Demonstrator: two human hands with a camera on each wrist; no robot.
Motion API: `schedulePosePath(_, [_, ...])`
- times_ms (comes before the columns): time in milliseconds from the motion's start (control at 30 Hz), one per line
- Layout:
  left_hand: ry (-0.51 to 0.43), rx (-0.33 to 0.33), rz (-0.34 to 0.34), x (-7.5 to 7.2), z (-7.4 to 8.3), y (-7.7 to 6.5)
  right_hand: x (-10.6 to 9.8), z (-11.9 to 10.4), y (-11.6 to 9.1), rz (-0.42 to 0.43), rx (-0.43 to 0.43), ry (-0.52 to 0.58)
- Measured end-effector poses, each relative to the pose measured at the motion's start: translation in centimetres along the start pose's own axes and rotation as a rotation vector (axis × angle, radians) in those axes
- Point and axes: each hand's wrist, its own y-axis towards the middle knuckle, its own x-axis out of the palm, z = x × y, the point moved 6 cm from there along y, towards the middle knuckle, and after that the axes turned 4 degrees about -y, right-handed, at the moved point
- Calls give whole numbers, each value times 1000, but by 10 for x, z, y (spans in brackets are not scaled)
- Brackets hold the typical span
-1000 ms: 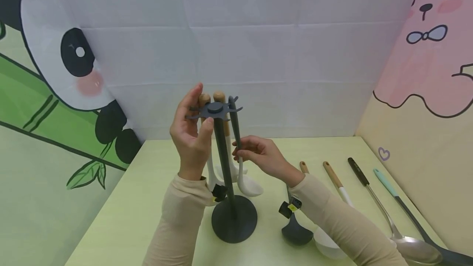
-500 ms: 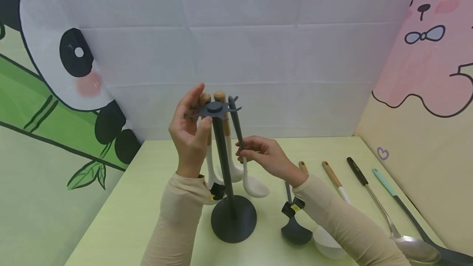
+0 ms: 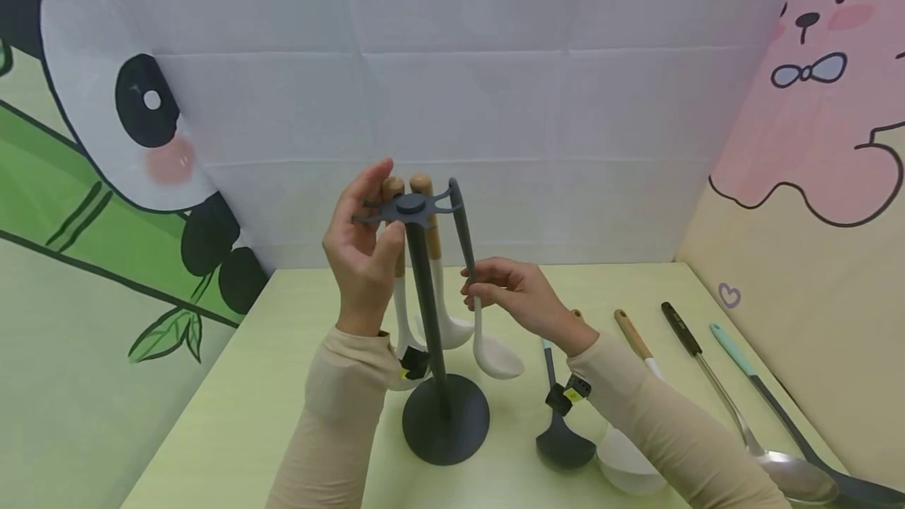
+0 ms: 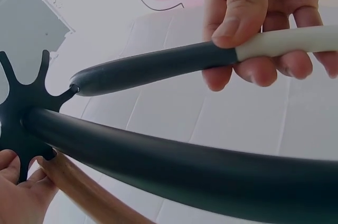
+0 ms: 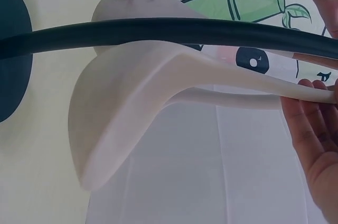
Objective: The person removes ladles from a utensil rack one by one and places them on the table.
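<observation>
My left hand (image 3: 362,254) grips the hooked top of a dark utensil stand (image 3: 427,313), thumb in front and fingers behind. My right hand (image 3: 526,298) pinches a ladle (image 3: 498,358) with a white bowl and dark grey handle, right of the post. In the left wrist view, the hole at the end of the ladle's handle (image 4: 153,70) is at a hook tip, and thumb and fingers hold it where grey meets white. Two white utensils with wooden handles (image 3: 434,240) hang behind the post. The right wrist view shows the ladle's bowl (image 5: 127,102) partly crossed by the post.
To the right on the pale table (image 3: 212,399) lie a dark ladle (image 3: 566,444), a white-bowled utensil (image 3: 629,466) with a wooden handle, a metal spoon (image 3: 792,477) and a mint-handled dark utensil (image 3: 771,395). Printed cloth hangs behind.
My right hand has moved to the right with the ladle. Its handle end has shifted from among the hooks out to the tip of the right one. The left hand stays at the stand's top.
</observation>
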Motion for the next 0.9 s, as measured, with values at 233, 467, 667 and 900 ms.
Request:
schedulePosePath(233, [13, -9, -8, -2, 0, 0, -3, 0, -1, 11, -1, -10])
schedulePosePath(467, [-12, -20, -13, -2, 1, 2, -10, -5, -1, 24, -18, -18])
schedulePosePath(667, [-10, -20, -17, -3, 0, 4, -15, -7, -2, 43, -3, -18])
schedulePosePath(900, [-37, -22, -19, -4, 0, 5, -19, -6, -4, 60, 11, -16])
